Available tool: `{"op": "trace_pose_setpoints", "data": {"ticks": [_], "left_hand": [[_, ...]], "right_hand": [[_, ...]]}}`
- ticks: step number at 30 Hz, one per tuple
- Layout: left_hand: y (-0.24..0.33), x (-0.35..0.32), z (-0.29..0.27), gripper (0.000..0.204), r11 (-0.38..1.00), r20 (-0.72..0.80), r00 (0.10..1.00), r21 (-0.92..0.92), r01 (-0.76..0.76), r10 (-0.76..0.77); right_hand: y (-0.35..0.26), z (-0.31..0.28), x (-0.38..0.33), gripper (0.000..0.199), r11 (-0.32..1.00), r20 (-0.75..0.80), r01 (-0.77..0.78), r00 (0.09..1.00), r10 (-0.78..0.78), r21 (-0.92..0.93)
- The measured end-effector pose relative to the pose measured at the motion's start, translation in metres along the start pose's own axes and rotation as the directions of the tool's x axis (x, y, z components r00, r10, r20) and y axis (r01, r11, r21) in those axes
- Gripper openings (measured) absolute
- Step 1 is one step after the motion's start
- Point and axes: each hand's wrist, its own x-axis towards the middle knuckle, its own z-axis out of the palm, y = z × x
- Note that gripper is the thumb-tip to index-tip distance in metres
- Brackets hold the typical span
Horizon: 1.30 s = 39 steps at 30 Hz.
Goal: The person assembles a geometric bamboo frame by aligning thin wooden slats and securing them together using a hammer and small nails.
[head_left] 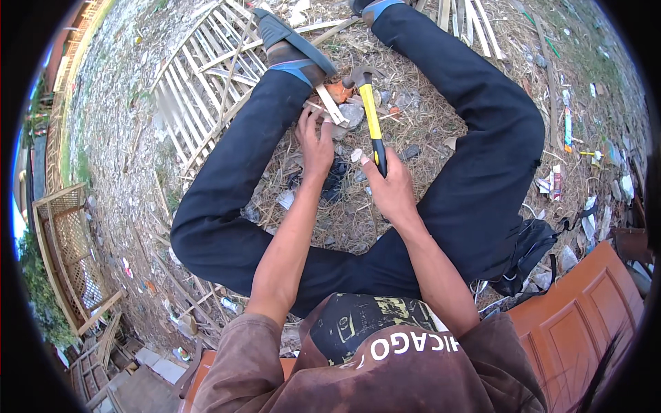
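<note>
My right hand [391, 186] is wrapped round the black grip of a claw hammer [370, 110]. Its handle is yellow and black, and its metal head points away from me, above the ground. My left hand [315, 143] is low between my legs, fingers bent against a pale wooden strip [331, 104]; the exact hold is partly hidden. The strip's far end runs toward the sandal [292, 41] on my left foot. A grey stone [352, 115] lies beside the strip's near end, and an orange-red lump [339, 91] sits behind it, close to the hammer head.
Slatted wooden panels [200, 82] lie beyond my left leg, with more slats [471, 24] near my right foot. A brown panelled board [578, 323] is at lower right, next to a black bag [530, 251]. A lattice frame [72, 248] stands far left. Litter and stones cover the dry ground.
</note>
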Motion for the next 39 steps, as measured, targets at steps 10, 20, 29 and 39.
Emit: {"op": "trace_pose_setpoints", "data": {"ticks": [10, 20, 29, 39], "left_hand": [[0.025, 0.079, -0.007, 0.045, 0.870, 0.121, 0.872, 0.211, 0.445, -0.475], [0.010, 0.097, 0.020, 0.038, 0.736, -0.041, 0.856, 0.490, 0.467, -0.515], [0.006, 0.106, 0.000, 0.039, 0.807, -0.025, 0.937, 0.500, 0.313, -0.348], [-0.024, 0.103, -0.063, 0.034, 0.909, -0.048, 0.998, 0.413, 0.059, -0.043]], "right_hand": [[0.010, -0.016, -0.004, 0.027, 0.981, -0.017, -0.066, 0.997, 0.070, 0.184], [0.004, -0.011, -0.006, 0.030, 0.957, 0.107, -0.167, 0.984, 0.145, 0.239], [0.009, -0.013, -0.003, 0.031, 0.960, 0.082, -0.141, 0.989, 0.124, 0.241], [0.008, -0.004, -0.004, 0.027, 0.966, 0.073, -0.115, 0.992, 0.101, 0.233]]}}
